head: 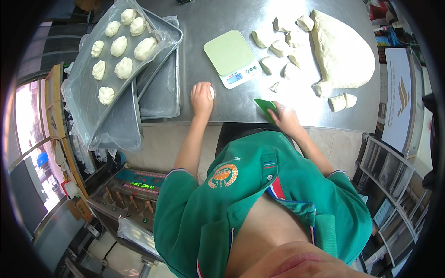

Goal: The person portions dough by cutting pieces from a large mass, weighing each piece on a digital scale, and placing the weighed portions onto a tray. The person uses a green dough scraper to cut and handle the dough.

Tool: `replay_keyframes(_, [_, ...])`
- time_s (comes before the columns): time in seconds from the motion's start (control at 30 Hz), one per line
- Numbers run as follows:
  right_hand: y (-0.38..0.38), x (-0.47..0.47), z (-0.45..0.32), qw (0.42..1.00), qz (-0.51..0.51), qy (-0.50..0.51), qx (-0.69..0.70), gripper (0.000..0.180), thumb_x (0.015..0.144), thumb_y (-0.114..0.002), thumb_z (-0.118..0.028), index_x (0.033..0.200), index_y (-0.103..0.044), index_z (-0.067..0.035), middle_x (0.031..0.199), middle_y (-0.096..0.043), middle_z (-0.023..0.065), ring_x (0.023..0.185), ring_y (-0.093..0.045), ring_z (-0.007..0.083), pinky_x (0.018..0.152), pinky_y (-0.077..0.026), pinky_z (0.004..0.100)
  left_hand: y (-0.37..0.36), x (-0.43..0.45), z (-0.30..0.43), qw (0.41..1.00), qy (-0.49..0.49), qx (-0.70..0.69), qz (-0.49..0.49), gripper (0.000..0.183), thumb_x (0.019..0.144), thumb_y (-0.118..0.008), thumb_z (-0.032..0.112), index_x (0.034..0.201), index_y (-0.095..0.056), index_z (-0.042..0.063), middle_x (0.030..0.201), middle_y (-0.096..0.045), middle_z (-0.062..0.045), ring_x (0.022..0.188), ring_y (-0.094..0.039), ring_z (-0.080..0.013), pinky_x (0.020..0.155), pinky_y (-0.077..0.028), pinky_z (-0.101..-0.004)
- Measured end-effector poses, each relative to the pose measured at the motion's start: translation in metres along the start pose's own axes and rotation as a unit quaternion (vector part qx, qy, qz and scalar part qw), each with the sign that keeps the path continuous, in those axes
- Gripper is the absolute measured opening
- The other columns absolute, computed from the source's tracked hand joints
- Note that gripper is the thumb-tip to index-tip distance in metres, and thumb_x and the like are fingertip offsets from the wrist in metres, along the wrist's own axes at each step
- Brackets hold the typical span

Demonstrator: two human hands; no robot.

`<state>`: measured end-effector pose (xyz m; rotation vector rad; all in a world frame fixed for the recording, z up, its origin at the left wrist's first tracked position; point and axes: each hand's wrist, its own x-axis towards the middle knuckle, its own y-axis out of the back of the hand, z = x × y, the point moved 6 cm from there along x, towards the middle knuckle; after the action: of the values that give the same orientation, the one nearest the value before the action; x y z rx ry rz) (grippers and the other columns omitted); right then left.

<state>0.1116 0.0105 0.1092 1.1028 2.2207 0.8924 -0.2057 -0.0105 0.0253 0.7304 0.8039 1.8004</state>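
Observation:
On the steel table, my left hand (202, 99) is cupped over a piece of dough (212, 92), most of it hidden under the fingers. My right hand (285, 117) grips a green dough scraper (266, 108) near the table's front edge. Between and beyond the hands stands a digital kitchen scale (230, 54) with a lit display and a bare pale-green platform. Several cut dough pieces (279, 48) lie to its right. Farther right rests a large mass of dough (342, 52), with two small pieces (342, 102) side by side below it.
At the left, a plastic-lined metal tray (83, 81) holds several dough balls (119, 46) and lies askew over other trays (160, 99). The steel table's front edge (167, 121) runs just before my body. A metal rack (389, 187) stands at the lower right.

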Motion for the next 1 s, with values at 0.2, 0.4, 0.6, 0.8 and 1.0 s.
replay_keyframes(0.2, [-0.004,0.009,-0.004,1.0,0.0,0.024,0.015,0.019,0.094,-0.064,-0.018,0.101,-0.059,-0.001,0.073,-0.064,0.0238,0.068,-0.064,0.0427,0.062,-0.05,0.0498,0.05,-0.014,0.041,0.957,-0.216,0.134,0.141,0.036,0.087,-0.071,0.024,0.117,-0.063,0.005,0.115,-0.063,-0.011,0.107,-0.06,-0.033,0.091,-0.048,-0.0425])
replay_keyframes(0.4, [-0.011,0.008,-0.007,1.0,-0.006,0.029,0.0,0.022,0.094,-0.065,-0.018,0.108,-0.061,-0.002,0.075,-0.065,0.0238,0.069,-0.065,0.0426,0.063,-0.051,0.0487,0.053,0.006,0.031,0.993,-0.051,-0.022,0.108,0.048,0.086,-0.071,0.025,0.127,-0.058,0.003,0.129,-0.057,-0.019,0.118,-0.056,-0.0383,0.1,-0.045,-0.0458])
replay_keyframes(0.6, [-0.013,0.009,-0.008,0.999,-0.032,0.033,-0.004,0.018,0.094,-0.064,-0.017,0.107,-0.061,-0.004,0.076,-0.066,0.0216,0.07,-0.066,0.0414,0.063,-0.051,0.0486,0.015,-0.064,0.059,0.973,-0.104,0.198,-0.053,0.071,0.082,-0.072,0.047,0.137,-0.054,0.007,0.145,-0.048,-0.017,0.134,-0.04,-0.0415,0.11,-0.03,-0.0611])
replay_keyframes(0.8, [-0.004,0.004,-0.008,0.994,0.001,0.066,-0.088,0.016,0.093,-0.064,-0.016,0.105,-0.063,-0.005,0.079,-0.067,0.0191,0.068,-0.066,0.0382,0.061,-0.052,0.046,0.027,-0.054,0.034,0.978,-0.089,0.191,-0.003,0.072,0.085,-0.07,0.048,0.143,-0.05,0.01,0.153,-0.038,-0.02,0.137,-0.038,-0.0408,0.108,-0.033,-0.0587])
replay_keyframes(1.0, [-0.007,0.008,-0.009,0.988,-0.015,0.089,-0.127,0.015,0.093,-0.065,-0.015,0.103,-0.064,-0.005,0.08,-0.068,0.0174,0.067,-0.066,0.0369,0.062,-0.053,0.0448,-0.026,-0.007,0.011,0.962,-0.076,0.258,-0.045,0.072,0.079,-0.073,0.057,0.132,-0.057,0.01,0.136,-0.054,-0.014,0.118,-0.05,-0.0322,0.09,-0.04,-0.0438])
